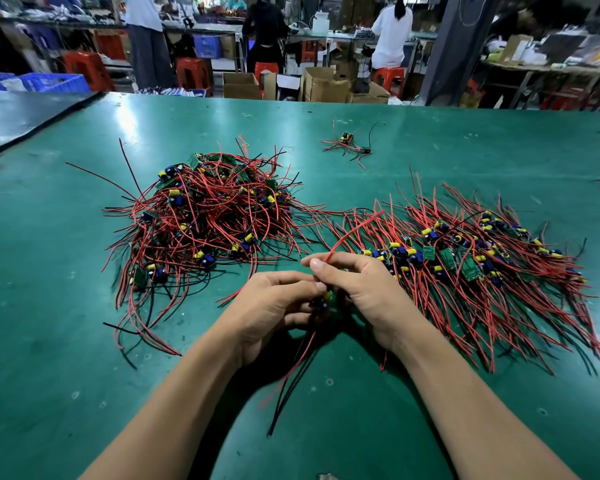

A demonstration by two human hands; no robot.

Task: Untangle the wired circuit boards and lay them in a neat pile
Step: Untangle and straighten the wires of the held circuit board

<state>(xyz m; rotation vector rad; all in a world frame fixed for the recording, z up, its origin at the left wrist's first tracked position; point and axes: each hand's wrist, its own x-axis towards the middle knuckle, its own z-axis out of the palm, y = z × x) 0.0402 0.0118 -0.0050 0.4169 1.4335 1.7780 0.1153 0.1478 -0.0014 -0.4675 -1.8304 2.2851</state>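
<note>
**One board held between both hands, heaps on either side**

The green table (84, 306) fills the view and bears everything. Beyond and to the left of the left hand lies the tangle (205, 216), a domed heap of boards with red and black wires crossing every way and loose ends splaying onto the table. To the right of the right hand, and reaching beyond it, spreads the pile (465, 258). It is flatter, its boards gathered in a band across the middle and its wires mostly running one way, towards the near right. The near edge of the pile lies just beside the right wrist.

The left hand (274, 306) and right hand (357, 285) meet above the table, between the two heaps, fingertips touching. The left hand's fingers curl round a single board (323, 299), which is mostly hidden; only a yellow and a dark part show. The right hand pinches that board's red wire (347, 233) between thumb and forefinger, and the wire arcs up and away over the pile. The board's other leads (291, 375), red and black, hang down between the wrists.

Far beyond both hands, well apart from the heaps, sits a small cluster (349, 143) of a few boards and wires.
</note>
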